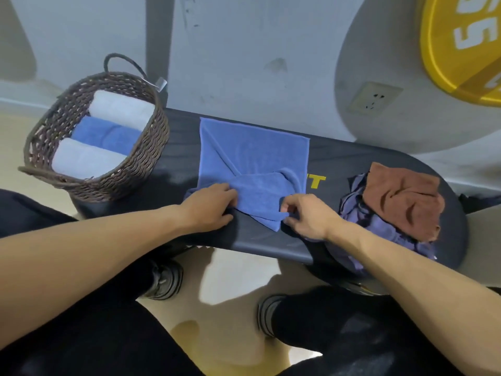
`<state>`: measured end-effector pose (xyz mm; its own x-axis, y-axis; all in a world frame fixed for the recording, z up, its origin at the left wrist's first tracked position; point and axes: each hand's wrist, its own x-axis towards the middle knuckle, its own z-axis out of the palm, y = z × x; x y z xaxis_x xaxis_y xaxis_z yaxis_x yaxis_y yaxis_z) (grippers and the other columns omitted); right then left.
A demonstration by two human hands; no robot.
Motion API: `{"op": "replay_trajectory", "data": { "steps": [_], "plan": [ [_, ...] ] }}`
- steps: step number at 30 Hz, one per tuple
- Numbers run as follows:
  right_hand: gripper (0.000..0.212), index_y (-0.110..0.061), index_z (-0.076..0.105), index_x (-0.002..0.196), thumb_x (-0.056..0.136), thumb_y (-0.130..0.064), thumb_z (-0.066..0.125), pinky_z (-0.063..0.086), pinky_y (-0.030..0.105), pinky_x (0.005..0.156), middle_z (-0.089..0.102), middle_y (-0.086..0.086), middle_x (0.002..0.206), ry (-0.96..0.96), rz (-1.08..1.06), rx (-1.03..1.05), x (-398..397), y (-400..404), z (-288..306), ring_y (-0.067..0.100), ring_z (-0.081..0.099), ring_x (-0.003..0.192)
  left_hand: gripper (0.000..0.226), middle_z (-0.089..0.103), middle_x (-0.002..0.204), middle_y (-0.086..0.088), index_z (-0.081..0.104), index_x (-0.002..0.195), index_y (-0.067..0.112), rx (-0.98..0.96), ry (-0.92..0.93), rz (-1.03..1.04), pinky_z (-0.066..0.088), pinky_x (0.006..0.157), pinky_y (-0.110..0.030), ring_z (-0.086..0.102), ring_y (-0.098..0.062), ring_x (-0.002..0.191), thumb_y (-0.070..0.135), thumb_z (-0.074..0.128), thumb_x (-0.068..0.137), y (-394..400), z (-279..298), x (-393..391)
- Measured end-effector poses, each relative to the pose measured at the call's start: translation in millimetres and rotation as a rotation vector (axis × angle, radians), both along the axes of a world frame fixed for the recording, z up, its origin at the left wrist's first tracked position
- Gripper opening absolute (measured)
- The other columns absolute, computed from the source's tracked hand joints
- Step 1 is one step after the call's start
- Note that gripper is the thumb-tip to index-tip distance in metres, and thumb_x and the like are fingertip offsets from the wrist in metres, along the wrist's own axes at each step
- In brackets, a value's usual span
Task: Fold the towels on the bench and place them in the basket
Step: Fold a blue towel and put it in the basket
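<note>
A blue towel (252,156) lies spread on the dark bench (336,161), its near edge bunched into a fold. My left hand (210,206) grips the towel's near left part. My right hand (306,215) pinches its near right corner. At the bench's left end stands a brown woven basket (151,147) holding three rolled towels: white, blue, white. A brown towel (401,199) lies on a crumpled purple-grey towel (363,215) at the bench's right end.
A grey wall with a power socket (375,99) runs behind the bench. A yellow weight plate (461,44) leans at the upper right. My legs and shoes (162,278) are on the pale floor below the bench.
</note>
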<state>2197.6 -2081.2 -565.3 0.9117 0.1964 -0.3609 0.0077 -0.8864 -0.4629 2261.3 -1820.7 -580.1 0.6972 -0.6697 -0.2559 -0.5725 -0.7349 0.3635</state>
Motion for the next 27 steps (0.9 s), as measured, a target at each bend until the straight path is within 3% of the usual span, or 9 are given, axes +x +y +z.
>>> {"op": "replay_trajectory", "data": {
  "steps": [4,6,8,11,13,16,21,24,27],
  "plan": [
    [0.009,-0.009,0.063,0.084,0.088,-0.011,0.071,0.048,0.025,0.053,0.062,0.0,0.068,0.265,-0.307,0.42,22.3,-8.0,25.1,0.016,0.057,0.054,0.03,0.051,0.107,0.0,0.055,0.107,0.018,-0.112,-0.065,0.065,0.048,0.079,-0.035,0.055,-0.021,0.096,0.032,0.068,0.084,-0.4,-3.0,5.2],
    [0.006,-0.013,0.064,0.086,0.09,-0.011,0.068,0.046,0.025,0.057,0.062,-0.001,0.073,0.14,-0.542,0.526,32.2,-8.5,30.7,0.011,0.057,0.058,0.037,0.049,0.112,0.0,0.054,0.113,0.017,-0.191,-0.052,0.136,0.048,0.082,-0.033,0.056,-0.021,0.097,0.031,0.07,0.083,-2.7,0.3,10.5],
    [0.005,-0.016,0.061,0.094,0.091,-0.013,0.062,0.041,0.024,0.069,0.062,0.001,0.088,-0.15,-0.671,0.312,37.9,-10.3,29.1,0.013,0.057,0.076,0.041,0.046,0.119,0.0,0.054,0.118,0.016,-0.278,-0.108,0.154,0.047,0.081,-0.031,0.058,-0.02,0.094,0.024,0.071,0.083,-6.2,5.6,14.4],
    [0.013,-0.014,0.061,0.098,0.085,-0.012,0.06,0.043,0.031,0.079,0.059,0.005,0.1,-0.356,-0.517,0.071,37.7,-9.7,23.0,0.021,0.051,0.095,0.025,0.053,0.107,0.004,0.058,0.105,0.018,-0.349,-0.178,0.02,0.05,0.078,-0.032,0.058,-0.016,0.087,0.021,0.07,0.083,-20.7,15.6,13.6],
    [0.014,-0.016,0.065,0.095,0.081,-0.016,0.065,0.047,0.032,0.078,0.059,0.002,0.094,-0.236,-0.338,0.052,36.3,-4.6,15.4,0.023,0.056,0.094,0.016,0.054,0.094,0.012,0.055,0.094,0.024,-0.319,-0.073,0.02,0.049,0.072,-0.031,0.054,-0.01,0.078,0.027,0.068,0.085,-33.4,18.5,7.7],
    [0.034,-0.017,0.061,0.111,0.08,-0.026,0.072,0.046,0.033,0.084,0.048,0.0,0.1,-0.057,-0.129,0.006,25.6,4.7,-3.4,0.025,0.052,0.103,0.017,0.052,0.082,0.015,0.051,0.086,0.027,-0.226,0.048,0.059,0.046,0.068,-0.029,0.053,-0.01,0.074,0.034,0.066,0.085,-48.4,6.0,-2.8],
    [0.05,-0.02,0.056,0.117,0.076,-0.041,0.078,0.045,0.034,0.083,0.044,-0.003,0.108,-0.063,-0.024,-0.027,27.3,-1.9,-14.2,0.019,0.046,0.103,0.048,0.059,0.106,0.007,0.061,0.104,0.022,-0.143,0.027,0.053,0.048,0.08,-0.031,0.053,-0.015,0.097,0.055,0.074,0.071,-64.2,-15.2,-16.2],
    [0.039,-0.021,0.059,0.112,0.079,-0.035,0.075,0.047,0.036,0.08,0.048,0.0,0.109,-0.068,-0.015,-0.082,33.0,-2.9,-11.7,0.021,0.049,0.101,0.046,0.059,0.112,0.004,0.064,0.104,0.025,-0.077,-0.069,-0.022,0.045,0.081,-0.033,0.053,-0.019,0.102,0.055,0.074,0.07,-69.8,-19.3,-16.6],
    [0.018,-0.017,0.059,0.099,0.085,-0.025,0.066,0.038,0.034,0.066,0.048,0.002,0.101,-0.142,0.055,-0.149,31.5,3.7,-13.9,0.026,0.049,0.093,0.015,0.065,0.098,0.003,0.071,0.078,0.021,-0.2,-0.081,-0.09,0.041,0.071,-0.031,0.056,-0.021,0.093,0.036,0.069,0.077,-74.1,-14.4,-12.4]
  ]
}}
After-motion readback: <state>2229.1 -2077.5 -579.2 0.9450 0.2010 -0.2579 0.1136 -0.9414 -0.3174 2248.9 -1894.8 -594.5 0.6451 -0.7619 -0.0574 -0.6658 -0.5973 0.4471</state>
